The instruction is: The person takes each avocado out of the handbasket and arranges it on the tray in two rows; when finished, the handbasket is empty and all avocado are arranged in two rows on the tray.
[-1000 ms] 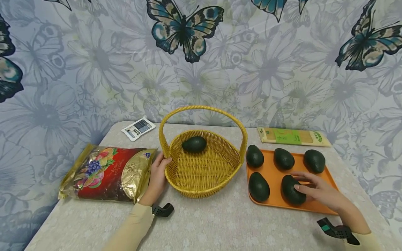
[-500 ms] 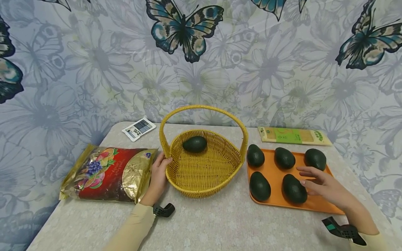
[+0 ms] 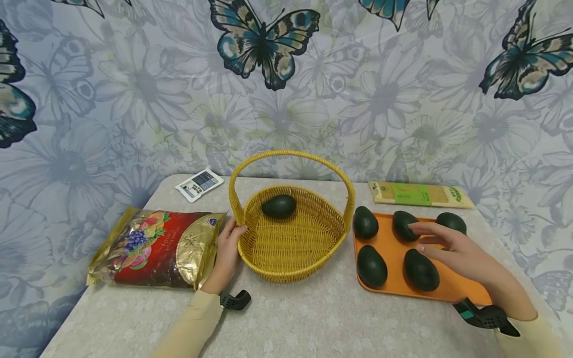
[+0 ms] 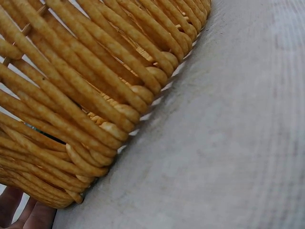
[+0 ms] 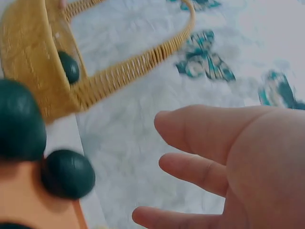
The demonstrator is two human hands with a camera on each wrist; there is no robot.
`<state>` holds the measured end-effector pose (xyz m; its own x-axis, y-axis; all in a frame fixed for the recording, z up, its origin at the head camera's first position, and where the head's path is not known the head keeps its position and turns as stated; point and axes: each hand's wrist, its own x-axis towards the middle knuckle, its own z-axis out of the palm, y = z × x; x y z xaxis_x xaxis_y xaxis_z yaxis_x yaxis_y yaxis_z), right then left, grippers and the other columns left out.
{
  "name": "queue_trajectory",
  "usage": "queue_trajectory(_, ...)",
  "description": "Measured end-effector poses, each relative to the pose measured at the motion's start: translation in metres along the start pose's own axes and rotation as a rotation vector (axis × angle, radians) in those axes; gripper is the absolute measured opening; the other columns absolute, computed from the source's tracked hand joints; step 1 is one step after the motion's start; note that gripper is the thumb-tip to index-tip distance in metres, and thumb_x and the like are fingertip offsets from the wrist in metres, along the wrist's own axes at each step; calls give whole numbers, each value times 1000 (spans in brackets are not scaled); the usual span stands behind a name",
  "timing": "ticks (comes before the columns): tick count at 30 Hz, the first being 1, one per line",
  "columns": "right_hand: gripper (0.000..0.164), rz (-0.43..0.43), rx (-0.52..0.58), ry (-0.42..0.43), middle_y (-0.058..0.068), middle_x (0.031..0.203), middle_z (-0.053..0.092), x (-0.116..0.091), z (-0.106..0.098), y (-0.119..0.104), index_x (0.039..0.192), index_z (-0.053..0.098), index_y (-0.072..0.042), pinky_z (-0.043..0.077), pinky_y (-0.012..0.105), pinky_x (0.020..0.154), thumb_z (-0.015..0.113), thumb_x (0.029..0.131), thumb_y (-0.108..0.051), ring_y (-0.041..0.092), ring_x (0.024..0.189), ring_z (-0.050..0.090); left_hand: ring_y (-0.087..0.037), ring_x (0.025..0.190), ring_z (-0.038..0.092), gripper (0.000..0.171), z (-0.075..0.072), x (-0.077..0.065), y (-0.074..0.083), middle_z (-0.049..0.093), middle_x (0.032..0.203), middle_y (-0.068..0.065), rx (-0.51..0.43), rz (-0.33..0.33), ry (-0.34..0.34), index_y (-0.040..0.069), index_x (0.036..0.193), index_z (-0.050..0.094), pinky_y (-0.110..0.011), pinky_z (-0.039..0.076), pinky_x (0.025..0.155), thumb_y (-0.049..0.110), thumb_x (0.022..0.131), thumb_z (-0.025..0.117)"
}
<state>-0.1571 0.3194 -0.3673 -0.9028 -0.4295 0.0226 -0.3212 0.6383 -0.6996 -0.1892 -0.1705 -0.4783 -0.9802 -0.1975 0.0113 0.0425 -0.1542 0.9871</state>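
Observation:
A yellow wicker basket (image 3: 293,248) with a tall arched handle stands mid-table, one dark green avocado (image 3: 279,206) lying inside at the back left. My left hand (image 3: 228,251) holds the basket's left side near the foot of the handle; its fingertips (image 4: 35,214) show beside the weave in the left wrist view. My right hand (image 3: 461,248) is over the orange tray (image 3: 394,258), fingers spread and nothing in them. Several avocados lie on that tray, including a front one (image 3: 421,270) just below the hand and a back middle one (image 3: 404,223) by the fingertips.
To the left lies a large red and gold candy bag (image 3: 156,248), close against the left forearm. A small white packet (image 3: 199,185) rests at the back left. Behind the tray is a flat yellow-green package (image 3: 421,194). A butterfly-print backdrop (image 3: 286,119) rises behind the table.
My right hand has let go of the front avocado and moved up and away from it, toward the back row. The left hand stays at the basket.

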Motion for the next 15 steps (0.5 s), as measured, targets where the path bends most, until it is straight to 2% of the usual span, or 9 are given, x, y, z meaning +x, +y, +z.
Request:
queue_trajectory(3,45,-53,-14,-31,13,145,55,9,5,-17,147,52,-7,56,25,84,60,103,-15,-11,113,57,-26,142,43,58,0,1,-1,39,162,-16,5,8,-5,12,160,36,-11,45,95,12,103,47)
queue_trajectory(5,45,-75,-20,-58,19,146,55,16,9,-29,147,53,-10,56,26,86,60,103,-16,-6,115,59,-28,145,40,58,1,2,-2,38,163,-15,3,8,-8,12,160,34,-11,45,95,12,103,47)
queue_trajectory(8,45,-103,-1,-100,19,146,56,26,15,-45,146,54,-12,56,26,89,61,103,-18,2,119,61,-28,146,40,59,1,4,-2,38,163,-13,-4,4,-8,13,160,34,-11,45,96,12,103,47)
queue_trajectory(13,45,-163,43,-202,18,144,57,46,30,-71,144,54,-8,56,29,91,62,102,-20,10,121,62,-27,146,40,59,0,3,-1,38,163,-13,-11,-11,-9,13,161,33,-11,45,96,12,103,47)
queue_trajectory(15,45,-196,42,-245,17,142,58,55,37,-82,144,54,-8,57,31,93,62,102,-21,19,122,62,-27,146,39,59,0,2,0,37,163,-14,-13,-10,-10,12,161,33,-11,44,96,11,103,46)
